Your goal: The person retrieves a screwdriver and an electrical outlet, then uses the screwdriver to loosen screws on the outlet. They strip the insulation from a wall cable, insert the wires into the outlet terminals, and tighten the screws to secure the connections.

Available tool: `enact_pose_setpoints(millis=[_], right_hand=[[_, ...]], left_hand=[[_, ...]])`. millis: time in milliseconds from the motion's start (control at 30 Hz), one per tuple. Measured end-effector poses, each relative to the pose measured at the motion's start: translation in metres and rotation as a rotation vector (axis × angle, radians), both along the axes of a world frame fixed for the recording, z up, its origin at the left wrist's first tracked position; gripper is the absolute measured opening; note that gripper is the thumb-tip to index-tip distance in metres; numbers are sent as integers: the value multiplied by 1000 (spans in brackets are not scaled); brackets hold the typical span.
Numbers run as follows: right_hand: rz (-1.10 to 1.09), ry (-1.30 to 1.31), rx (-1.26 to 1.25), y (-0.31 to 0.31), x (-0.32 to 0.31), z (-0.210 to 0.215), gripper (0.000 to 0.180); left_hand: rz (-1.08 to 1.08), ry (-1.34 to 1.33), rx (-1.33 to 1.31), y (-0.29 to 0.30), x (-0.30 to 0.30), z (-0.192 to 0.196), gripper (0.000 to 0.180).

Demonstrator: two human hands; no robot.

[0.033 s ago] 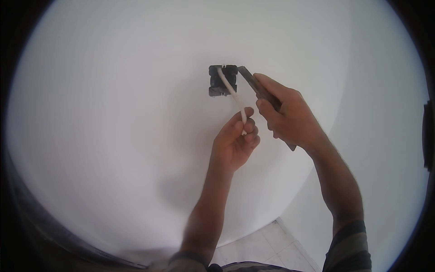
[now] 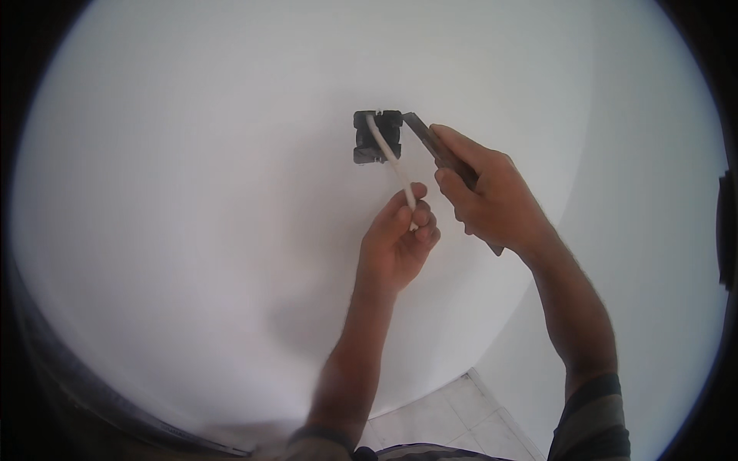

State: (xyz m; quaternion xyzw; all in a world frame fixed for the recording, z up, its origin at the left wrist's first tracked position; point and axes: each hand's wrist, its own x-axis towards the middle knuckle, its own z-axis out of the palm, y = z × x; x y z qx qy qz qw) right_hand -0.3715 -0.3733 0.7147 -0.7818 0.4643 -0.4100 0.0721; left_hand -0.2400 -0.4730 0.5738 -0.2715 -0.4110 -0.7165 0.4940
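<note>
Nothing has moved: my left hand [image 2: 400, 238] pinches the white cable [image 2: 388, 154] running up-left into the wall box [image 2: 377, 137], right hand [image 2: 492, 196] gripping a dark tool [image 2: 430, 142] beside it.

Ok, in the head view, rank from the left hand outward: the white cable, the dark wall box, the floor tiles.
1. White cable: pinched in the left hand, running up and left from it.
2. Dark wall box: above the hand, where the cable enters the wall.
3. Floor tiles: far below, at the lower edge.
</note>
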Motion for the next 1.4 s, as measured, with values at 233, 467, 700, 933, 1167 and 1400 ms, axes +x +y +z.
enact_pose_setpoints(millis=[233,467,700,933,1167,1400], right_hand=[[34,35,65,4,11,11,46],[-21,116,23,6,22,7,45],[-81,119,54,7,33,1,46],[-188,310,95,11,40,16,17],[-216,263,59,11,39,13,32],[-212,218,90,23,40,11,43]], left_hand=[[267,67,65,3,-29,-4,39],[434,-64,76,21,-16,-11,37],[443,-74,68,21,-15,-16,35],[491,-82,41,18,-18,-17,35],[523,-62,-41,16,-18,-17,36],[538,-73,-24,25,-18,-17,37]])
